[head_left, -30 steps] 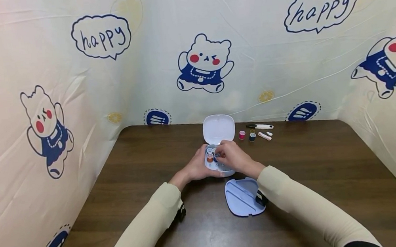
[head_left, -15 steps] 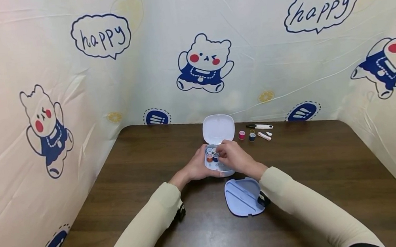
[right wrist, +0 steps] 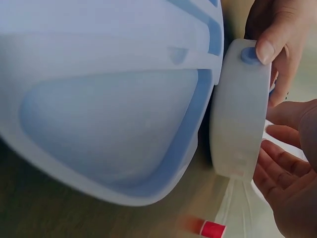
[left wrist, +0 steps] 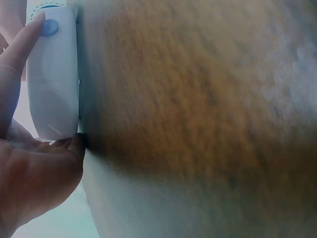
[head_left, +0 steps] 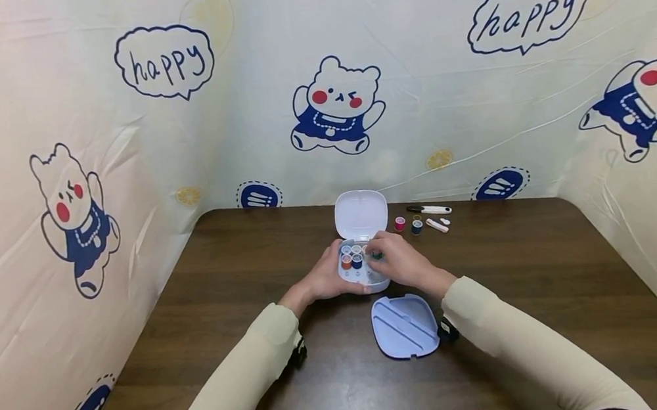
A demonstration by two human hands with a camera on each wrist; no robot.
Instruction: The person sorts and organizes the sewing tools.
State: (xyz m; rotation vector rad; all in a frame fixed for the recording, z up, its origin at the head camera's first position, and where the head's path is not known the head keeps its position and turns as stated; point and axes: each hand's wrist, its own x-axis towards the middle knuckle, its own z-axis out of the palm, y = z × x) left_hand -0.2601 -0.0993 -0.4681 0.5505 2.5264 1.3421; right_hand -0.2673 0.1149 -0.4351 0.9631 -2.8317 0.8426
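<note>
In the head view a small white sewing box stands with its lid raised at the back. My left hand grips its left side; the thumb lies by the blue button in the left wrist view. Inside are white-topped thread spools, an orange spool and a navy spool in front. Over the box's right part, my right hand pinches a dark green thread spool, partly hidden by the fingers. In the right wrist view its other fingers spread beside the box wall.
A blue divided tray lies in front of the box, near the right wrist. Back right on the table are a pink spool, a dark spool, a black-and-white pen-like tool and a small white-and-pink item.
My right hand has shifted slightly right over the box, uncovering the navy spool and more white tops; a green spool now shows at its fingers. The left hand keeps its grip.
</note>
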